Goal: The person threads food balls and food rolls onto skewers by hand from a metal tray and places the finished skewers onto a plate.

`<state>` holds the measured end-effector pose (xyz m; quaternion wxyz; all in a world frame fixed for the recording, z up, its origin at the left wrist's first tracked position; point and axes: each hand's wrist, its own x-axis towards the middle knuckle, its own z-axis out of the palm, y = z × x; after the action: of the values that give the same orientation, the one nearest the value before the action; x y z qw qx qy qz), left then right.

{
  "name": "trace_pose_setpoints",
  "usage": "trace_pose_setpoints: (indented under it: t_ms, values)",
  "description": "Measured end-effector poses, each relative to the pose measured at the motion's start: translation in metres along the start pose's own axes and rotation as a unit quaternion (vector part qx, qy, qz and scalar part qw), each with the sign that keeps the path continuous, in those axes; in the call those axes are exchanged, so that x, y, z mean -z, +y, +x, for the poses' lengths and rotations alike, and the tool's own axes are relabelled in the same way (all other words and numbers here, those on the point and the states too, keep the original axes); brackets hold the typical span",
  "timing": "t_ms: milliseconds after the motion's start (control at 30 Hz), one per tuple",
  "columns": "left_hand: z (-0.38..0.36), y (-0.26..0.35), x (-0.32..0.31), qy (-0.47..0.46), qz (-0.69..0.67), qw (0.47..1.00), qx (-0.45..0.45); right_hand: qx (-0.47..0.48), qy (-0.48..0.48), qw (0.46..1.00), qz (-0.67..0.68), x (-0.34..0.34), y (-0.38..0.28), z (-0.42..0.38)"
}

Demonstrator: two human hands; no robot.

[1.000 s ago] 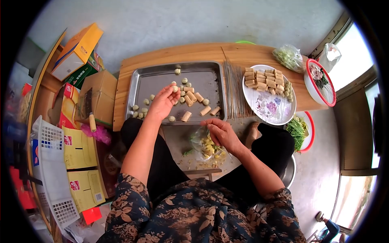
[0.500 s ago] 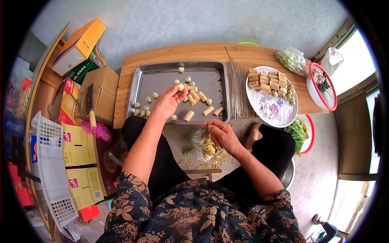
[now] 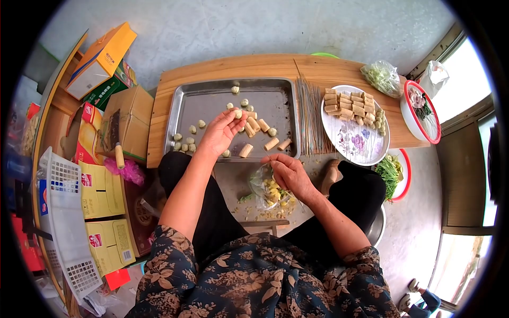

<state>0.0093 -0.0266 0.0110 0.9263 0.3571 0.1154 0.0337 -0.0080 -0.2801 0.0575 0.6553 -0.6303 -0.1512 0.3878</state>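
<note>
The left hand (image 3: 218, 133) grips a pale green ball (image 3: 238, 114) in its fingertips above the tray (image 3: 204, 103); being round, the ball has no long axis. The right hand (image 3: 291, 174), just off the tray's near edge, has its fingers pinched together, their contents too fine to tell. Right of the tray, thin skewers (image 3: 313, 119) lie on the worktop (image 3: 212, 69), running near to far. The nearest tan roll (image 3: 246, 150) points far-right.
</note>
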Motion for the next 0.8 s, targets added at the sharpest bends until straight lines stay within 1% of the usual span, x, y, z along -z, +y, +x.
trace_pose_setpoints:
  t_ms: [300, 733, 800]
  values:
    - [0.0008, -0.0015, 0.0032, -0.033, 0.01, 0.999, 0.004, 0.002, 0.002, 1.0, 0.007, 0.0004, 0.0013, 0.0023]
    - [-0.0018, -0.0029, -0.0017, -0.028, 0.018, 0.999, 0.001, 0.001, 0.003, 1.0, 0.01, 0.001, 0.0027, 0.0036]
    - [-0.0027, -0.0028, -0.0022, -0.027, -0.002, 1.0, -0.001, 0.0, 0.003, 1.0, 0.011, 0.0009, 0.0026, 0.0037]
